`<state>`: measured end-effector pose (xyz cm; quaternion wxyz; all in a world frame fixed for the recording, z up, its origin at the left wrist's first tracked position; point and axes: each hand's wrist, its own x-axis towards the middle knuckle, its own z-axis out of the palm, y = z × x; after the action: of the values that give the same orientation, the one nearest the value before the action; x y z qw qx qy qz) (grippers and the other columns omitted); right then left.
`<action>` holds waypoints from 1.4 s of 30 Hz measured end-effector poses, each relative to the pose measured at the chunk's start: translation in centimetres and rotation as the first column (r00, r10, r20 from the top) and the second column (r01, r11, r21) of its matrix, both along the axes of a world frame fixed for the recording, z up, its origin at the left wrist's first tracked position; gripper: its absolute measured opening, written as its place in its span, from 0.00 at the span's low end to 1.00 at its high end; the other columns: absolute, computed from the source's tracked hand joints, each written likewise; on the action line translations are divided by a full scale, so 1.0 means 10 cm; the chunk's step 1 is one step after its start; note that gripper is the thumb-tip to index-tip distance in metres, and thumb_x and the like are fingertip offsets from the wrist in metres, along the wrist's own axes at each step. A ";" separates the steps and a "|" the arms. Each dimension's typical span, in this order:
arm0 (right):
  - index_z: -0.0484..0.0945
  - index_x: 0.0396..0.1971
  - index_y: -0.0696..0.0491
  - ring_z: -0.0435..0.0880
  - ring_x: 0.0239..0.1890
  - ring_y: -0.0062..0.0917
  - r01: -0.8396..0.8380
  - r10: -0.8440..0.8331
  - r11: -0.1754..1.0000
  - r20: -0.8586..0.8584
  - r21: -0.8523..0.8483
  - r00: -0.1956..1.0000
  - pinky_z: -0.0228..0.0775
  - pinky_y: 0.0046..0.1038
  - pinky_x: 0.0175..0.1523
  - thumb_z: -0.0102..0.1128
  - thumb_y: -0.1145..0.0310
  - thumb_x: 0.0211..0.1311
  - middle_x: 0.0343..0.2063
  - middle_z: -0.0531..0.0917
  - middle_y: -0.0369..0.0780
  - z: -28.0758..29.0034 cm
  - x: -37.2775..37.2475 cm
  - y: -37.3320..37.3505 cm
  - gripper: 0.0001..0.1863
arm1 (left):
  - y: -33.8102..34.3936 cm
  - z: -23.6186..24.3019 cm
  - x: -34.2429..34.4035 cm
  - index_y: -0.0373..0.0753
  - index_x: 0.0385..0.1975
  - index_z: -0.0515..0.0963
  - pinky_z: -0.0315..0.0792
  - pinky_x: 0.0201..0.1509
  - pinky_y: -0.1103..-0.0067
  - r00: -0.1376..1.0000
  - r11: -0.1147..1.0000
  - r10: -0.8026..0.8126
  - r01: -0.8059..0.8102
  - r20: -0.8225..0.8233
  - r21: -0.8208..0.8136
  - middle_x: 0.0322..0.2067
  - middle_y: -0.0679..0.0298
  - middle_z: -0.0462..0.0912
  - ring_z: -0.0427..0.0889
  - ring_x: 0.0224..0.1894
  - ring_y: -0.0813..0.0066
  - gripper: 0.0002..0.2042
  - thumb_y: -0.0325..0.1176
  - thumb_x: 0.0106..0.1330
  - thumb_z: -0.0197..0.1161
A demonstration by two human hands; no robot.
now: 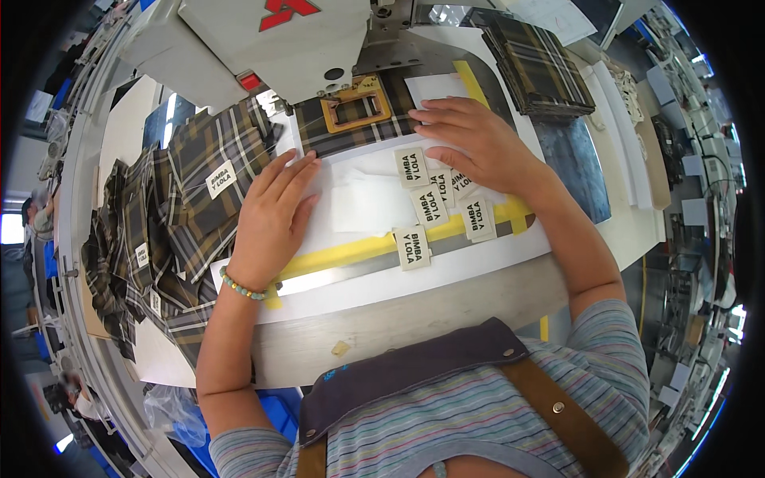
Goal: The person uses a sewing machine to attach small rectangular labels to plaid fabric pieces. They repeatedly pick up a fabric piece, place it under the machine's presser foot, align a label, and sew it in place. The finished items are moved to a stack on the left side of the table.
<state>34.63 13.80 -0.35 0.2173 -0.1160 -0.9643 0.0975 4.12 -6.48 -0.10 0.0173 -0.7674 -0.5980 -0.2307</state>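
Note:
Under the sewing machine head (239,48) lies a dark plaid cloth piece (319,142). An orange rectangular clamp frame (331,121) presses on it. My left hand (275,209) rests flat on the white sheet, fingers stretched out, their tips at the cloth's near left edge. My right hand (476,145) lies with fingers spread, tips at the cloth's right end. Just below its thumb, several cream labels with black lettering are scattered, among them an upper label (410,169) and a lower label (413,248). Neither hand grips anything that I can see.
A heap of plaid pieces (191,191), some bearing labels, spills off the table's left side. At the far right stands a neat stack of plaid pieces (542,68). Yellow tape (343,253) runs along the white sheet's near side. A blue bin (279,414) sits below the table edge.

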 end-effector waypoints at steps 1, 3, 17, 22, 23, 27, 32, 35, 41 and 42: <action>0.89 0.53 0.57 0.77 0.71 0.39 0.008 -0.008 1.000 0.004 0.023 1.000 0.69 0.42 0.74 0.66 0.58 0.75 0.62 0.87 0.41 0.02 -0.01 0.01 0.19 | 0.00 0.00 -0.01 0.36 0.65 0.79 0.73 0.73 0.61 1.000 1.000 0.000 0.000 0.012 -0.009 0.66 0.57 0.83 0.77 0.71 0.49 0.25 0.22 0.66 0.70; 0.88 0.54 0.57 0.78 0.70 0.38 0.027 -0.028 0.998 0.024 0.056 0.999 0.70 0.42 0.73 0.67 0.57 0.75 0.61 0.87 0.41 0.05 -0.01 0.01 0.19 | -0.01 0.00 -0.01 0.36 0.64 0.80 0.74 0.73 0.60 1.000 1.000 -0.002 0.002 0.021 0.005 0.65 0.58 0.84 0.77 0.70 0.49 0.25 0.21 0.65 0.70; 0.86 0.36 0.54 0.83 0.39 0.40 -0.082 0.059 0.990 0.190 0.117 0.980 0.76 0.39 0.46 0.74 0.69 0.58 0.36 0.84 0.41 0.36 -0.25 -0.47 0.08 | -0.06 0.03 -0.05 0.36 0.54 0.85 0.80 0.65 0.64 0.989 0.984 -0.023 -0.004 0.147 0.177 0.59 0.57 0.88 0.86 0.60 0.53 0.18 0.21 0.63 0.72; 0.85 0.35 0.55 0.86 0.38 0.41 0.025 -0.030 0.997 0.067 0.074 0.997 0.79 0.39 0.44 0.71 0.74 0.58 0.35 0.85 0.42 0.46 -0.21 -0.51 0.06 | 0.01 0.13 0.13 0.37 0.52 0.87 0.82 0.61 0.65 0.906 0.977 -0.106 0.018 0.410 0.211 0.54 0.58 0.90 0.87 0.56 0.55 0.13 0.28 0.70 0.71; 0.85 0.36 0.56 0.87 0.38 0.41 0.041 -0.042 0.994 0.008 0.102 0.999 0.80 0.39 0.44 0.71 0.76 0.57 0.37 0.86 0.42 0.54 -0.26 -0.56 0.07 | 0.00 0.15 0.20 0.36 0.53 0.87 0.82 0.59 0.67 0.868 0.982 -0.107 0.017 0.486 0.186 0.52 0.55 0.91 0.89 0.54 0.56 0.12 0.31 0.73 0.69; 0.86 0.40 0.57 0.89 0.39 0.40 0.058 -0.022 0.978 -0.177 0.198 0.984 0.81 0.37 0.43 0.72 0.80 0.57 0.40 0.88 0.43 0.69 -0.35 -0.72 0.11 | 0.04 0.34 0.62 0.32 0.61 0.82 0.81 0.57 0.73 0.445 0.959 0.099 0.197 0.890 -0.205 0.49 0.56 0.91 0.87 0.50 0.75 0.20 0.42 0.83 0.62; 0.87 0.43 0.58 0.90 0.41 0.40 -0.010 0.023 0.996 -0.146 0.088 0.989 0.83 0.37 0.45 0.72 0.82 0.59 0.42 0.89 0.44 0.63 -0.37 -0.88 0.12 | 0.32 0.04 0.91 0.31 0.52 0.83 0.82 0.52 0.76 0.070 0.958 0.087 0.269 0.994 -0.103 0.40 0.61 0.89 0.87 0.46 0.79 0.14 0.36 0.84 0.59; 0.88 0.43 0.59 0.91 0.42 0.40 -0.043 0.029 0.995 -0.153 -0.092 0.988 0.83 0.35 0.47 0.72 0.82 0.60 0.42 0.90 0.46 0.71 -0.27 -0.75 0.11 | 0.47 -0.05 0.72 0.31 0.45 0.84 0.83 0.45 0.76 0.379 0.949 0.138 0.213 0.915 -0.232 0.36 0.61 0.89 0.88 0.38 0.79 0.10 0.31 0.82 0.60; 0.85 0.60 0.57 0.88 0.45 0.29 0.099 -0.151 0.930 -0.122 -0.353 0.981 0.82 0.28 0.48 0.70 0.70 0.70 0.53 0.88 0.45 0.70 -0.20 -0.22 0.20 | 0.54 0.11 0.56 0.33 0.51 0.85 0.81 0.41 0.74 0.755 0.981 -0.018 0.139 0.655 -0.133 0.40 0.57 0.92 0.87 0.34 0.70 0.10 0.30 0.76 0.67; 0.84 0.61 0.57 0.88 0.46 0.28 0.067 -0.122 0.911 -0.109 -0.406 0.987 0.82 0.28 0.48 0.71 0.65 0.71 0.53 0.88 0.46 0.65 -0.24 -0.18 0.22 | 0.54 0.08 0.53 0.33 0.51 0.85 0.80 0.41 0.75 0.750 0.976 -0.008 0.150 0.661 -0.158 0.40 0.58 0.92 0.86 0.34 0.72 0.10 0.29 0.76 0.67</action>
<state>32.21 12.04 6.17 0.2566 -0.1979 -0.9006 0.2897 9.43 -1.07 0.69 -0.2810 -0.6599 -0.5529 -0.4240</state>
